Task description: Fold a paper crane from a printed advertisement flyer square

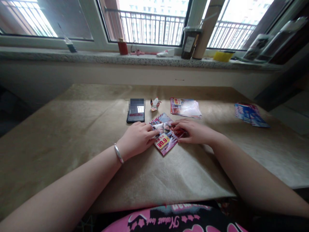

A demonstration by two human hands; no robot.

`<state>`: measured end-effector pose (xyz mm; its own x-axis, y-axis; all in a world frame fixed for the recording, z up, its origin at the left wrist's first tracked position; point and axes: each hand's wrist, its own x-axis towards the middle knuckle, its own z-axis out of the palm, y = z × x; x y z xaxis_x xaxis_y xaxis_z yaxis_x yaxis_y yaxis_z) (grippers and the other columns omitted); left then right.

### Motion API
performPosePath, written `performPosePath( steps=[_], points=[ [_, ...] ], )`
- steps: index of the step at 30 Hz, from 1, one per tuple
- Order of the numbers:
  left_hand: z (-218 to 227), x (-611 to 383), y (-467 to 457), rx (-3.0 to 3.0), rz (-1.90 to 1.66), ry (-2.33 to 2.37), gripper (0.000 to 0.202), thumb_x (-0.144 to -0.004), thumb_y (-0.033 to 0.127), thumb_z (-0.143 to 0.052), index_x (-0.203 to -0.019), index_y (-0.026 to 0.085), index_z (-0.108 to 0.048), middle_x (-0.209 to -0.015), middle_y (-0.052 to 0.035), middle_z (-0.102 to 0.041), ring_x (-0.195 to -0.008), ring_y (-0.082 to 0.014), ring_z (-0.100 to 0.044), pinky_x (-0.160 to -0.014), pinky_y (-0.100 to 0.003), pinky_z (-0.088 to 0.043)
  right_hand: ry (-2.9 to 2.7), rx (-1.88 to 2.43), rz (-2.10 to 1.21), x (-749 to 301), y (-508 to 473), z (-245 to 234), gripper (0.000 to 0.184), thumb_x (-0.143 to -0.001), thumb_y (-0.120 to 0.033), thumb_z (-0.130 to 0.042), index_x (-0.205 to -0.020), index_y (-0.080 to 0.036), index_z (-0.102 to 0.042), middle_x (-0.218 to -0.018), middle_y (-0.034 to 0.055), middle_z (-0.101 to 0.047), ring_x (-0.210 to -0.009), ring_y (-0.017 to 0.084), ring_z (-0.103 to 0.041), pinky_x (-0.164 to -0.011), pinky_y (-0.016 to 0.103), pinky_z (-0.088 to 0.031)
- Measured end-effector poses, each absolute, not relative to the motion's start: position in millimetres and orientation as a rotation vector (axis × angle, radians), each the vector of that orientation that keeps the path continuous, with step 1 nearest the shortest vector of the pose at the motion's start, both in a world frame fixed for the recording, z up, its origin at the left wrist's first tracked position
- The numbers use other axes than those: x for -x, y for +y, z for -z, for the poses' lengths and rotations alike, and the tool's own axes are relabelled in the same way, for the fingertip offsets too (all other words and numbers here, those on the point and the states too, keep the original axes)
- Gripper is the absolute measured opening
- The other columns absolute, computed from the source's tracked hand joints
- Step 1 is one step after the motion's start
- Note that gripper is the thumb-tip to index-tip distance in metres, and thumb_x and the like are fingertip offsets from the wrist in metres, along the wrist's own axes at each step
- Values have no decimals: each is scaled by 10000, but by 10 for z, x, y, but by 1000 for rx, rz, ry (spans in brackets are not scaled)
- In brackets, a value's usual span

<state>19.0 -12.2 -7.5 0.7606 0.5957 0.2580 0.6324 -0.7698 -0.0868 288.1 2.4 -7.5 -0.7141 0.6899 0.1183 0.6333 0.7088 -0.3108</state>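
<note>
Left hand (136, 138): bare.
Bangle (118, 154): slim, smooth, silver-coloured band around the left wrist, catching the light.
Right hand (195, 132): bare, wrist uncovered as well.
Forearms: both uncovered as far as the lower picture edges.
Top (173, 220): black garment printed with large pink heart shapes.
Lettering: pale cursive script across a black band, seen upside down and too blurred to read.

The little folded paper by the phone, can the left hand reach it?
Probably yes. The little folded paper sits just beyond the left hand, beside the phone, with nothing upright in the way. The hand is pressing the flyer, so it would have to let go first.
</note>
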Motion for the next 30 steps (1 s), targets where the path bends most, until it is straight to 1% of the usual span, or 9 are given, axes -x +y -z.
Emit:
performPosePath(
  steps=[3,5,7,9,14,17,21,25,30],
  points=[
    [118,-199,-129,2840,363,-890,298,-906,351,-469,-1175,288,-583,-923,-56,-618,-879,-199,-565,-809,-360,-443,-2689,1058,-380,-2896,27,68,298,-734,-380,-671,-978,-213,-634,-1216,71,-598,-1143,226,-529,-968,403,-431],
    [155,-214,-126,2916,388,-804,302,-922,301,-441,-1193,270,-571,-1074,-71,-610,-1029,-210,-544,-896,-377,-439,-2681,1064,-398,-2905,32,72,307,-727,-378,-681,-987,-221,-639,-1226,68,-592,-1140,225,-532,-965,400,-432],
    [192,-226,-111,2999,415,-734,329,-931,243,-415,-1237,238,-534,-1260,-74,-547,-1180,-204,-480,-993,-383,-406,-2682,1050,-408,-2912,36,80,314,-729,-386,-680,-996,-223,-646,-1240,70,-584,-1141,220,-533,-964,390,-435],
    [215,-230,-90,3066,427,-701,345,-938,220,-395,-1263,212,-508,-1314,-69,-523,-1233,-190,-448,-1036,-377,-386,-2688,1011,-399,-2914,36,85,309,-744,-390,-666,-1003,-221,-657,-1252,74,-578,-1154,215,-525,-974,381,-429],
    [194,-213,-75,3117,374,-668,349,-930,255,-422,-1267,259,-512,-1325,-62,-512,-1207,-211,-468,-1020,-408,-395,-2676,898,-378,-2892,17,81,261,-781,-327,-626,-1023,-242,-675,-1193,47,-622,-1172,196,-511,-1011,384,-408],
    [163,-213,-106,3068,356,-696,338,-915,293,-451,-1243,298,-535,-1259,-69,-538,-1113,-232,-508,-948,-427,-427,-2664,882,-381,-2880,11,82,231,-789,-244,-593,-1002,-255,-682,-1129,22,-656,-1145,180,-530,-1005,380,-419],
    [148,-223,-138,3046,351,-730,333,-903,323,-470,-1227,314,-548,-1167,-69,-555,-1036,-228,-511,-909,-415,-430,-2648,849,-424,-2872,19,102,292,-743,-167,-595,-1008,-261,-675,-1117,17,-661,-1117,175,-552,-989,370,-436],
    [150,-228,-146,3061,350,-750,328,-904,333,-464,-1221,318,-548,-1157,-68,-545,-1037,-230,-502,-921,-420,-419,-2622,838,-445,-2845,19,111,300,-720,-121,-584,-980,-251,-659,-1108,18,-661,-1098,174,-564,-969,361,-448],
    [172,-233,-149,3113,391,-745,337,-895,293,-482,-1225,271,-544,-1173,-86,-529,-1146,-237,-458,-1005,-424,-380,-2593,838,-441,-2813,15,116,161,-789,-159,-552,-898,-224,-652,-1084,37,-662,-1060,166,-578,-935,345,-464]
  ],
)
